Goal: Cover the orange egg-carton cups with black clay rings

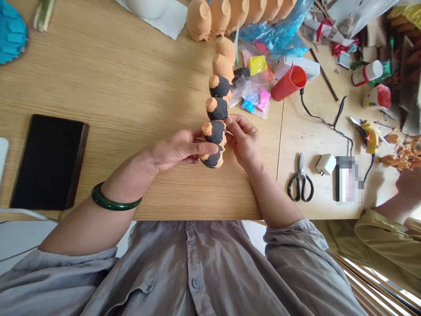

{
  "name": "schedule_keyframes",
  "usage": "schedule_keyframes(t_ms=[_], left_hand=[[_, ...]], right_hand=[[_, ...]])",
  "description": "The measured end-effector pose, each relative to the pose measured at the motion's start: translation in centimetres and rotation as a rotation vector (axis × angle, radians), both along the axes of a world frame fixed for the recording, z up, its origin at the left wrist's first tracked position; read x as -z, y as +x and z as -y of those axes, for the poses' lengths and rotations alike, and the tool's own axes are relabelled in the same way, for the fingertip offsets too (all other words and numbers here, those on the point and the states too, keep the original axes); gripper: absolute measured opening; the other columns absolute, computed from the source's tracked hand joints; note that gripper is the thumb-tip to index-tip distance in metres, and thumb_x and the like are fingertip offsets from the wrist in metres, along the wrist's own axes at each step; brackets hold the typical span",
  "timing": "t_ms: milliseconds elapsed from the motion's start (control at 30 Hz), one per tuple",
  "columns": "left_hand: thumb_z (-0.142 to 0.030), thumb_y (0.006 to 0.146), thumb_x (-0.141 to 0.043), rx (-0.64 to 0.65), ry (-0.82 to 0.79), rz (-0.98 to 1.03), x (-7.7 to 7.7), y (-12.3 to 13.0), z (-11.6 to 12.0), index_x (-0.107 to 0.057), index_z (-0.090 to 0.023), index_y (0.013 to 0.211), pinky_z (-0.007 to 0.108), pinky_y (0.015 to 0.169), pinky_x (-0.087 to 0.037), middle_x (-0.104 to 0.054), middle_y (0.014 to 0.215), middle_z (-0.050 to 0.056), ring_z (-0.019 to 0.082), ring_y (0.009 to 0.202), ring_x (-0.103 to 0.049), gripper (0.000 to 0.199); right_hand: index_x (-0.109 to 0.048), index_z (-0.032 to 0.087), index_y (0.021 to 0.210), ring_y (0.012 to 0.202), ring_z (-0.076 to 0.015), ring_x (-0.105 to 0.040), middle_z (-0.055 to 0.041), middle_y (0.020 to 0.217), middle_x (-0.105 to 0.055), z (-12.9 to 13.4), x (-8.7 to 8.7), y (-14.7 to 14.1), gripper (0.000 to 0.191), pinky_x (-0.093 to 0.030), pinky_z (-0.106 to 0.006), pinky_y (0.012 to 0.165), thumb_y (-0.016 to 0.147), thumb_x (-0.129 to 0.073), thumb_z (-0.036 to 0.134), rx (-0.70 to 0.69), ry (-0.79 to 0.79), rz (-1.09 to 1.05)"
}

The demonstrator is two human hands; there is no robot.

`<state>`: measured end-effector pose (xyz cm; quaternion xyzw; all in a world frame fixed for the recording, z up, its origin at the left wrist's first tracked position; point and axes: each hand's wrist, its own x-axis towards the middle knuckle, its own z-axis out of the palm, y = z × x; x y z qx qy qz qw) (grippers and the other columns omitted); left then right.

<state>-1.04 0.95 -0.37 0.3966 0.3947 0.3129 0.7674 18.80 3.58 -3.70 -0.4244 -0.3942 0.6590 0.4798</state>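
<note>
A long row of joined orange lumps (223,66), several of them partly covered in black, runs from the middle of the table toward me. My left hand (186,149) grips its near end from the left, the thumb lying across the nearest black-covered lump (213,161). On the right side of the row, my right hand (241,136) has its thumb and forefinger pinched at the edge by the black lumps. Whether a small piece sits between those fingertips is too small to tell.
More orange lumps (219,17) stand at the back. Right of the row are coloured clay packets (257,65), a red cup (288,83), scissors (301,180), a white plug (326,164) and a yellow glue gun (371,136). A black tablet (49,162) lies left; another person's arm (399,197) rests right.
</note>
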Motion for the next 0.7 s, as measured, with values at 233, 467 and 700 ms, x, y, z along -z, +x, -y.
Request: schedule_keyframes(t_ms=[233,467,700], left_hand=[[-0.049,0.067,-0.102,-0.073,-0.064,-0.044,-0.1,0.1,-0.3,-0.075,-0.016,0.104,0.026,0.053,-0.021,-0.06,0.085,0.002,0.011,0.07,-0.046,0.056],[-0.065,0.055,-0.111,-0.201,-0.073,-0.017,-0.1,0.2,-0.5,-0.073,-0.015,0.097,0.022,0.051,-0.022,-0.06,0.083,0.002,0.01,0.07,-0.045,0.075],[-0.047,0.068,-0.103,-0.185,-0.071,0.005,0.5,1.2,0.1,-0.073,-0.019,0.093,0.022,0.049,-0.025,-0.062,0.079,0.0,0.009,0.064,-0.043,0.048]], right_hand=[[-0.078,0.029,0.103,0.095,-0.0157,-0.077,-0.0005,0.102,-0.078,-0.6,0.6,0.9,0.032,-0.071,-0.032,0.087,0.09,-0.091,0.056,0.106,0.075,0.1],[-0.08,0.03,0.105,0.091,-0.0161,-0.078,-0.0003,0.104,-0.08,0.7,-0.9,0.3,0.032,-0.073,-0.036,0.09,0.09,-0.092,0.056,0.179,0.15,0.115],[-0.078,0.03,0.105,0.076,-0.0153,-0.077,0.0005,0.095,-0.082,1.3,-1.6,0.1,0.033,-0.072,-0.035,0.081,0.089,-0.092,0.055,0.246,0.157,0.173]])
